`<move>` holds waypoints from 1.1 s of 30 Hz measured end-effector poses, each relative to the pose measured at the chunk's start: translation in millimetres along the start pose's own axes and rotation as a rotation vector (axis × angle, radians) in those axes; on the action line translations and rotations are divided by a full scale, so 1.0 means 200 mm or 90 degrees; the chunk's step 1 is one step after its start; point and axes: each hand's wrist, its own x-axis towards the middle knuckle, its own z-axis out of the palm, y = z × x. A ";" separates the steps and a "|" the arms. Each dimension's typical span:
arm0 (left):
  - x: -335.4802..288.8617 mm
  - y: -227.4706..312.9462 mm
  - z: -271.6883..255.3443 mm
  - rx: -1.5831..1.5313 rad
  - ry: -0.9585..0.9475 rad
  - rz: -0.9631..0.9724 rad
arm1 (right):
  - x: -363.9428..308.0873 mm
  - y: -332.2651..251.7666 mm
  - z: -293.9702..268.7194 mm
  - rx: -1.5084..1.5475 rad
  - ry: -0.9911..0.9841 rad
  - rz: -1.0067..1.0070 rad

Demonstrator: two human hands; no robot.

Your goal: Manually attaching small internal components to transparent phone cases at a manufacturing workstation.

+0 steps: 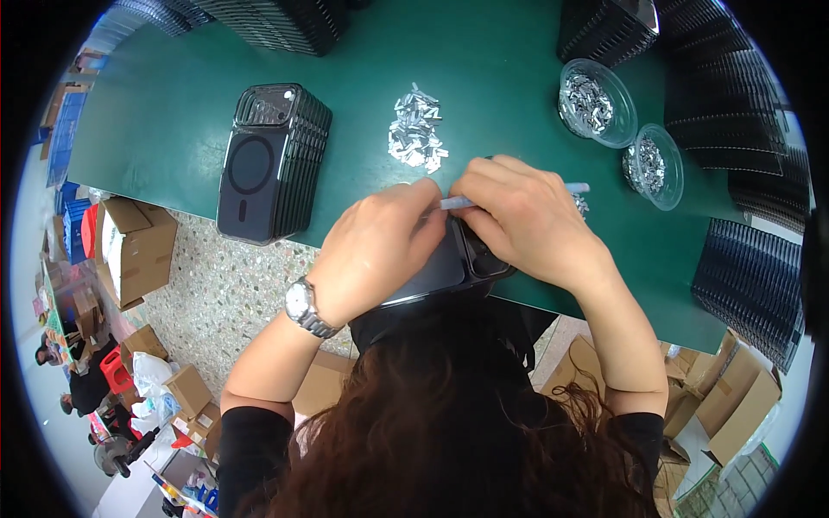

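Hair [389,414], dark and wavy, nearest the camera; fills the lower middle of the view. Beyond it, both hands meet over a dark case [442,266] at the near edge of a green table [501,78]. Case partly covered by the fingers; its camera-end frame shows below the right hand.

Right hand [528,216]: fingers curled, thumb and forefinger closed on a pale, pen-like tool [577,187]. Tool lies crosswise, its tip pointing left toward the other hand's fingertips.

Left hand [380,237]: fingers bent and bunched close together near the tool tip; cannot tell what they grip. Metal watch [298,300] on that wrist.

Past the hands, a loose pile of small silvery bits [417,134]. Left of the pile, a stack of similar cases [250,177], ring mark on the top one. Right: two clear bowls, upper [623,110] and lower [673,173], each with silvery bits, the lower one tilted. Black stacks [749,281] along the right side. Open carton [147,255] on the speckled floor [211,285], left.
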 end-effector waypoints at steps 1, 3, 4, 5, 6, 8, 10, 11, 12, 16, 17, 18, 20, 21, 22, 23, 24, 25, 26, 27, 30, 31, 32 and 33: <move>0.00 0.01 0.01 0.017 -0.012 0.004 | -0.02 -0.01 -0.01 0.004 0.007 0.005; 0.00 0.02 0.01 0.036 -0.027 0.009 | -0.05 -0.04 -0.04 -0.035 0.004 0.016; 0.00 0.02 0.01 0.052 -0.017 0.017 | -0.07 -0.06 -0.05 -0.073 0.001 0.029; -0.01 0.02 0.00 0.069 -0.007 0.026 | -0.07 -0.07 -0.04 -0.072 0.003 0.031; 0.00 0.04 0.01 0.068 -0.009 0.030 | -0.08 -0.07 -0.04 -0.108 -0.006 0.023; 0.00 0.07 0.00 0.139 -0.026 0.008 | -0.09 -0.08 -0.04 -0.146 -0.014 0.018; 0.01 0.10 -0.01 0.158 -0.015 0.022 | -0.10 -0.11 -0.04 -0.187 -0.036 0.062; 0.01 0.11 -0.02 0.176 -0.003 0.034 | -0.10 -0.11 -0.03 -0.186 -0.034 0.061; 0.02 0.11 -0.02 0.177 -0.003 0.035 | -0.11 -0.12 -0.02 -0.175 0.005 0.075; 0.02 0.15 -0.04 0.202 0.030 0.068 | -0.10 -0.13 -0.01 -0.154 0.081 0.088; 0.01 0.17 -0.05 0.215 0.045 0.082 | -0.10 -0.11 -0.01 -0.154 0.084 0.086; 0.01 0.18 -0.07 0.218 0.048 0.086 | -0.09 -0.07 -0.01 -0.174 0.159 0.011; -0.01 0.25 -0.16 0.133 0.037 0.114 | -0.09 -0.03 -0.03 -0.198 0.241 -0.068; -0.02 0.28 -0.23 0.084 -0.015 0.110 | -0.11 -0.02 -0.04 -0.190 0.299 -0.119; -0.01 0.27 -0.27 0.089 -0.010 0.113 | -0.12 -0.01 -0.05 -0.182 0.357 -0.171; 0.01 0.25 -0.30 -0.028 -0.054 0.127 | -0.14 0.00 -0.06 -0.174 0.375 -0.191; 0.03 0.24 -0.33 -0.142 -0.098 0.138 | -0.13 0.00 -0.07 -0.172 0.382 -0.198; 0.03 0.22 -0.35 -0.207 -0.156 0.056 | -0.12 0.00 -0.08 -0.199 0.418 -0.216; 0.03 0.22 -0.35 -0.198 -0.152 0.058 | -0.12 0.01 -0.08 -0.226 0.454 -0.233; 0.03 0.22 -0.35 -0.243 -0.207 -0.025 | -0.11 0.00 -0.09 -0.238 0.454 -0.234; 0.02 0.22 -0.36 -0.252 -0.288 -0.113 | -0.12 -0.01 -0.09 -0.215 0.431 -0.212; 0.01 0.23 -0.37 -0.222 -0.281 -0.109 | -0.12 -0.01 -0.10 -0.211 0.435 -0.216; 0.00 0.24 -0.37 -0.193 -0.274 -0.106 | -0.13 0.00 -0.10 -0.192 0.443 -0.176; -0.01 0.25 -0.38 -0.194 -0.242 -0.102 | -0.13 0.02 -0.10 -0.170 0.453 -0.138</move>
